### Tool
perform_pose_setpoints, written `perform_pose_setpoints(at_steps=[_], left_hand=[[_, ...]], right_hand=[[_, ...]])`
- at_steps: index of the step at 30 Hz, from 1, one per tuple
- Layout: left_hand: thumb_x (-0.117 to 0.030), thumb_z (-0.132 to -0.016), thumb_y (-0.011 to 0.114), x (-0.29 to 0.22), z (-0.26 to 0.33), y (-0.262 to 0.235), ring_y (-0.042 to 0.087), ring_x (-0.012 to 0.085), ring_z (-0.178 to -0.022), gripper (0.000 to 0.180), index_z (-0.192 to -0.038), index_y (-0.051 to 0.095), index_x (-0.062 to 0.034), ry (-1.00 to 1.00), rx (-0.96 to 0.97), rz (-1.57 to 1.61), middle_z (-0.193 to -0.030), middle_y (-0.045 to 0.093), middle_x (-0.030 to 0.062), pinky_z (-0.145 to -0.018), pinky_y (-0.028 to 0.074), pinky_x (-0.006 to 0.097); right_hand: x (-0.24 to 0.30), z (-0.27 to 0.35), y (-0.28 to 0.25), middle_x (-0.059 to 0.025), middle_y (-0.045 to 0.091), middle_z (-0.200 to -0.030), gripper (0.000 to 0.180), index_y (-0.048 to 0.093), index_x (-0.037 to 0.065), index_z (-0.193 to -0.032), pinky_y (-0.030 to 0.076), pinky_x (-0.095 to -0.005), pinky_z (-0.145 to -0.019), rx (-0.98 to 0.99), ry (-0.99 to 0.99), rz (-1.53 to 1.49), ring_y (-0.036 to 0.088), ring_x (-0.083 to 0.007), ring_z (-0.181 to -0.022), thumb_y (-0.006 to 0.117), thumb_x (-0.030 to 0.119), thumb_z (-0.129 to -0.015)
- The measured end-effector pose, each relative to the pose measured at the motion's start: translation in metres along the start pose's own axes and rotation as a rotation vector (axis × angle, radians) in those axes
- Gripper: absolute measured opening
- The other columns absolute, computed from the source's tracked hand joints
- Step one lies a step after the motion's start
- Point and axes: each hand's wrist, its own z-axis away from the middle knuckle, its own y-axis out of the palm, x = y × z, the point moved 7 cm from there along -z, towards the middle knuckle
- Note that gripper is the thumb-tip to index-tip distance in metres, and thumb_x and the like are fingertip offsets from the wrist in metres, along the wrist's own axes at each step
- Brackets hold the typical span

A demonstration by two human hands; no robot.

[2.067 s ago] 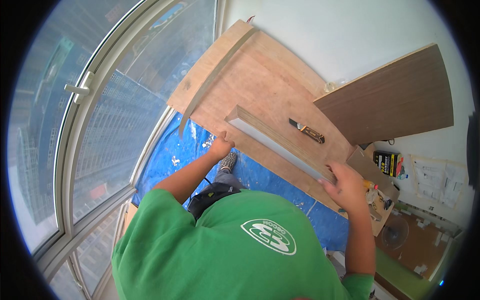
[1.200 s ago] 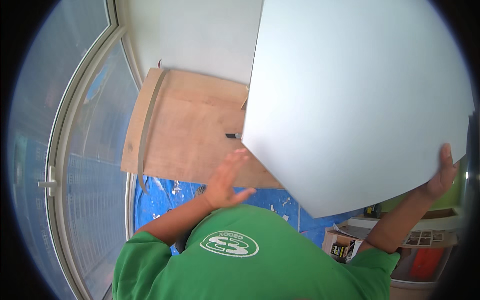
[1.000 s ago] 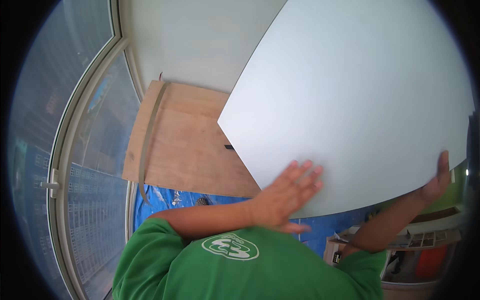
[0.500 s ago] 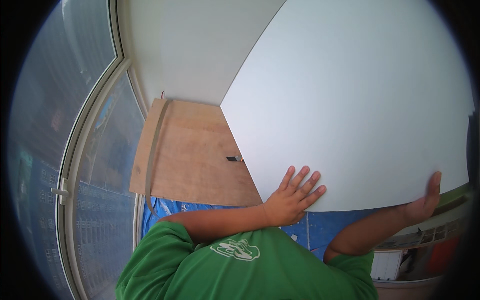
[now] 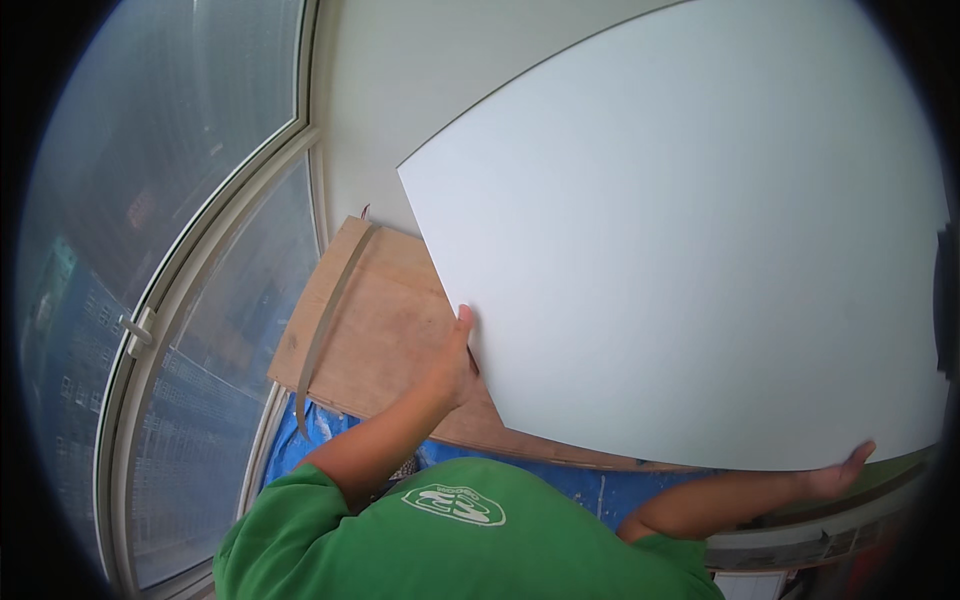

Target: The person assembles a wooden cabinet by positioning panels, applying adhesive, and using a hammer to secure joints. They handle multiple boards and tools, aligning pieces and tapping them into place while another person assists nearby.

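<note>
A large white panel [image 5: 680, 250] fills the right of the view, tilted, its far left corner in front of the pale wall. My left hand [image 5: 455, 370] grips the panel's left edge, thumb on the white face and fingers hidden beneath. With its thumb over the near edge, my right hand [image 5: 840, 474] holds the panel farther right; those fingers are hidden too. Under the panel's left side lies a brown plywood board [image 5: 385, 310]. A small dark object [image 5: 473, 361] shows beside my left hand, mostly covered.
A long thin strip [image 5: 335, 310] curves across the board's left end and hangs over its near edge. Blue sheeting [image 5: 325, 425] lies below. At the left stands a framed window with a handle [image 5: 140, 332]; a pale wall [image 5: 430, 60] rises behind.
My left hand has gone from lying flat on the panel to gripping its left edge. The panel has turned, its far left corner shifting left. My right hand has moved lower along the near edge.
</note>
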Motion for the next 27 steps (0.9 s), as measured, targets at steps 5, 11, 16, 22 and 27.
perform_pose_setpoints(at_steps=[5, 11, 16, 22, 27], left_hand=[[-0.063, -0.098, 0.061, 0.024, -0.016, -0.01, 0.052, 0.0306, -0.136, 0.091, -0.154, 0.035, 0.004, 0.105, -0.117, 0.049, -0.149, 0.052, 0.0197, -0.114, 0.042, 0.047], [-0.065, -0.09, 0.072, -0.046, -0.022, -0.039, 0.061, 0.0272, -0.119, 0.09, -0.14, 0.053, 0.0065, 0.278, -0.113, -0.196, -0.13, 0.064, 0.017, -0.102, 0.05, 0.041], [-0.06, -0.09, 0.075, -0.072, -0.01, -0.048, 0.062, 0.0239, -0.111, 0.081, -0.136, 0.057, 0.0047, 0.312, -0.21, -0.416, -0.125, 0.065, 0.0154, -0.097, 0.051, 0.039], [-0.061, -0.088, 0.077, -0.075, -0.006, -0.037, 0.062, 0.0231, -0.11, 0.082, -0.132, 0.058, 0.0064, 0.3, -0.175, -0.478, -0.122, 0.066, 0.0151, -0.095, 0.051, 0.037], [-0.061, -0.087, 0.078, -0.076, -0.01, -0.034, 0.063, 0.0225, -0.109, 0.082, -0.13, 0.059, 0.0063, 0.319, -0.191, -0.46, -0.119, 0.067, 0.0145, -0.095, 0.051, 0.037]], right_hand=[[-0.043, 0.024, -0.027, -0.0181, 0.05, -0.149, 0.064, 0.05, -0.005, -0.146, 0.035, -0.0471, -0.115, -0.035, 0.288, -0.157, 0.047, -0.0353, -0.133, 0.07, 0.029, -0.096], [-0.098, 0.045, -0.098, -0.0157, 0.051, -0.15, 0.068, 0.042, 0.001, -0.152, 0.039, -0.053, -0.115, -0.052, 0.735, -0.233, 0.049, -0.0361, -0.135, 0.064, 0.04, -0.101], [-0.147, 0.12, -0.152, -0.0152, 0.048, -0.154, 0.073, 0.039, 0.004, -0.155, 0.037, -0.0559, -0.117, 0.035, 0.893, -0.45, 0.046, -0.0371, -0.139, 0.067, 0.042, -0.099], [-0.153, 0.149, -0.176, -0.0153, 0.049, -0.153, 0.073, 0.039, 0.005, -0.155, 0.037, -0.0571, -0.117, -0.041, 0.982, -0.554, 0.047, -0.0374, -0.139, 0.068, 0.041, -0.098], [-0.156, 0.152, -0.187, -0.0145, 0.05, -0.152, 0.072, 0.041, 0.006, -0.154, 0.038, -0.0565, -0.116, -0.061, 0.947, -0.5, 0.048, -0.036, -0.138, 0.069, 0.041, -0.097]])
